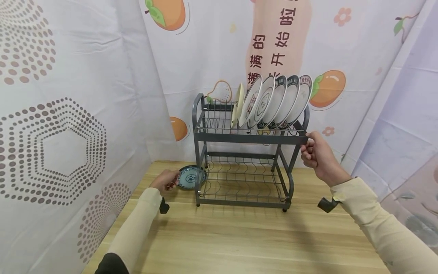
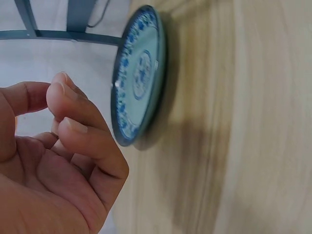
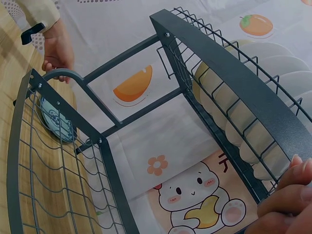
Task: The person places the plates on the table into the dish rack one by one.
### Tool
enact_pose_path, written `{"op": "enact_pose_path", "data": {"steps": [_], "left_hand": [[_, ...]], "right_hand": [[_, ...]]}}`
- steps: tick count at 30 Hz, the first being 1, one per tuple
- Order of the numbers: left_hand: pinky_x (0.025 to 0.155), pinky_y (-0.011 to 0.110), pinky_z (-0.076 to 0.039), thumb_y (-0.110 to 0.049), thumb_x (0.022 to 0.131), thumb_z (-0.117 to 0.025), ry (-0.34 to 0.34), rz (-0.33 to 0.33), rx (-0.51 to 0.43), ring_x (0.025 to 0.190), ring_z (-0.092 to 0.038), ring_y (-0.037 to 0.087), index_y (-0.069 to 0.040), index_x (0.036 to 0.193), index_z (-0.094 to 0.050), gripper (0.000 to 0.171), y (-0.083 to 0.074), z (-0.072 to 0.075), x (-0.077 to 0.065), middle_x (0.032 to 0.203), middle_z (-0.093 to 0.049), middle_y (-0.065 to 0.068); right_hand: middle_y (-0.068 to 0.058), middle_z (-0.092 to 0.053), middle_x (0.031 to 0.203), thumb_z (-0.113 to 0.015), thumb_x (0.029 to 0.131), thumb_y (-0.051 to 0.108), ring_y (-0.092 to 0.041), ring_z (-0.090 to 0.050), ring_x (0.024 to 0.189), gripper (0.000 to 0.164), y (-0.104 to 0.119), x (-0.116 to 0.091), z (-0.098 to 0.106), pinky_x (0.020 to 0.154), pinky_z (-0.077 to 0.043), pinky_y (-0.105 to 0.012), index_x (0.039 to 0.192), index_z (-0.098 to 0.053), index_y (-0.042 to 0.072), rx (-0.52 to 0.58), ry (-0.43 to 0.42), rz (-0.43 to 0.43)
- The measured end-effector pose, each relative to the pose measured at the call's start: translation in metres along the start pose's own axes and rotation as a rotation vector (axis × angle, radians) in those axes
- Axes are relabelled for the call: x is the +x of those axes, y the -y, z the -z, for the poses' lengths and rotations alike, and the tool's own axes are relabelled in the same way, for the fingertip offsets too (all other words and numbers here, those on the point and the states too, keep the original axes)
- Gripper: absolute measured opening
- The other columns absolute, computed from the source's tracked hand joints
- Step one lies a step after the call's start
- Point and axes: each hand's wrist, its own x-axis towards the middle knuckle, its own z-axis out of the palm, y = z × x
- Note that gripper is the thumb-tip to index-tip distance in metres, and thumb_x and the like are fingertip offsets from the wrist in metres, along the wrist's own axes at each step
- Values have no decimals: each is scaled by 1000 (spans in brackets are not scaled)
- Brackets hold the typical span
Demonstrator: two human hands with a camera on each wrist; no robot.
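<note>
A two-tier dark grey dish rack (image 1: 248, 137) stands on the table. My right hand (image 1: 318, 154) holds the right front corner of its upper tier, fingers curled at the bar. In the right wrist view, the fingers (image 3: 287, 204) show at the upper tier's edge. A blue-patterned plate (image 1: 189, 177) lies on the table by the rack's left legs, partly behind one. My left hand (image 1: 165, 180) hovers at that plate's left side, loosely curled and holding nothing. The left wrist view shows the plate (image 2: 139, 78) beyond the fingertips, apart from them.
Several white plates (image 1: 278, 101) with dark-patterned rims stand on edge in the upper tier, with a pale yellow plate (image 1: 238, 104) leftmost. Patterned curtains (image 1: 212, 49) hang behind and on both sides. The wooden table (image 1: 239, 239) reaches forward of the rack.
</note>
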Motion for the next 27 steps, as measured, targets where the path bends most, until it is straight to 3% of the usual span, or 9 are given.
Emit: {"op": "enact_pose_path", "data": {"steps": [8,18,27], "left_hand": [[56,28,-41,-29,108,-48,-14,10,63,54,-51,10,-1,94,-61,34,9,-3,1,70,-59,1],[51,22,-40,-23,106,-49,2,27,64,50,-50,8,5,102,-60,30,21,-3,9,67,-58,1],[52,24,-41,-27,107,-50,-14,61,101,54,-51,11,-3,96,-60,28,27,-4,11,70,-60,2]], "right_hand": [[6,-46,52,-36,105,30,-6,-32,39,47,0,-1,0,39,-20,-23,68,-56,12,10,-4,-8],[6,-45,53,-36,105,31,-8,-25,42,46,4,0,3,45,-11,-29,69,-56,11,8,17,-59],[5,-46,54,-40,107,36,-8,-26,42,47,10,-3,7,47,-12,-29,71,-56,11,-17,78,-122]]}}
